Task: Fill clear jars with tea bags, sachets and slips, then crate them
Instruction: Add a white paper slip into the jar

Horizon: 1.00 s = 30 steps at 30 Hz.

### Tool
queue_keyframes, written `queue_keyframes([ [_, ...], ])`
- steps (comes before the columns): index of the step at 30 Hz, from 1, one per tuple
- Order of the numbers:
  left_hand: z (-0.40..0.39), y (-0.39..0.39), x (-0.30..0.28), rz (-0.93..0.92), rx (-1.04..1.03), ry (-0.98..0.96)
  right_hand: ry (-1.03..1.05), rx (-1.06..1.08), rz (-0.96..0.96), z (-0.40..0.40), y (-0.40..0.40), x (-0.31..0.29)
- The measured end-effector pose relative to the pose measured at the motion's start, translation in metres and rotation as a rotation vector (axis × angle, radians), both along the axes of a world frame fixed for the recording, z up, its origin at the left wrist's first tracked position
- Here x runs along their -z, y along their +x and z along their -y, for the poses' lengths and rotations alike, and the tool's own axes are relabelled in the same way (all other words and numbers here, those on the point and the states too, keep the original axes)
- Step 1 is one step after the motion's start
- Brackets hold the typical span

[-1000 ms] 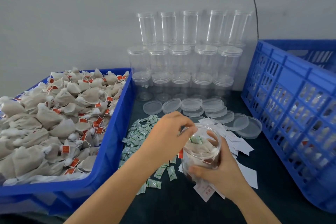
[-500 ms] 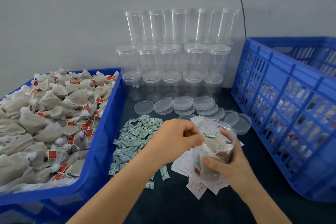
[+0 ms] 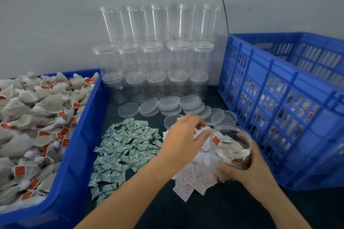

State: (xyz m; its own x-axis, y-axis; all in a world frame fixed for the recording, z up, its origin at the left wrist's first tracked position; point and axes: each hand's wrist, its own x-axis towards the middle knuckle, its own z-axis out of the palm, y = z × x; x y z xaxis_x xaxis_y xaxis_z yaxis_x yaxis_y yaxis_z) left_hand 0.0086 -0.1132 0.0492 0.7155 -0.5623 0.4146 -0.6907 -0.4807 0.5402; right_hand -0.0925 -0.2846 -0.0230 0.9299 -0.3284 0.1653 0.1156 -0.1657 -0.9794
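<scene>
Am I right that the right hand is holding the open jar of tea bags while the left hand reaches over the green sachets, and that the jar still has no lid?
Not quite. In the head view the left hand reaches over the white paper slips, not the green sachets, which lie further to its left. The rest holds: the right hand holds the open jar of tea bags, with no lid on it.

No words or numbers can be read here. The small white paper slips (image 3: 193, 180) lying on the dark table have red marks printed on them, but the marks are too blurry to read. The little red square tags (image 3: 19, 170) on the grey tea bags and the small white and green sachets (image 3: 126, 147) show print that is too tiny to make out.
</scene>
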Motion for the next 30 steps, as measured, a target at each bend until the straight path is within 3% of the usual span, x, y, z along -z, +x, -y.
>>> queue_keyframes([
  [4, -0.016, -0.002, 0.047, -0.194, -0.067, 0.34, -0.003, 0.046, -0.026, 0.011, -0.006, 0.004],
  [7, -0.015, -0.005, 0.071, -0.242, -0.117, 0.448, -0.014, 0.045, -0.042, 0.011, -0.007, 0.007],
  [16, -0.007, 0.013, 0.074, -0.361, -0.166, 0.274, -0.006, 0.044, -0.048, 0.006, -0.004, 0.007],
  [26, -0.018, 0.018, 0.069, -0.403, -0.071, 0.37, -0.009, 0.052, -0.07, 0.004, -0.002, 0.007],
  [30, -0.019, 0.021, 0.069, -0.443, -0.045, 0.316, -0.015, 0.042, -0.077, 0.002, 0.0, 0.006],
])
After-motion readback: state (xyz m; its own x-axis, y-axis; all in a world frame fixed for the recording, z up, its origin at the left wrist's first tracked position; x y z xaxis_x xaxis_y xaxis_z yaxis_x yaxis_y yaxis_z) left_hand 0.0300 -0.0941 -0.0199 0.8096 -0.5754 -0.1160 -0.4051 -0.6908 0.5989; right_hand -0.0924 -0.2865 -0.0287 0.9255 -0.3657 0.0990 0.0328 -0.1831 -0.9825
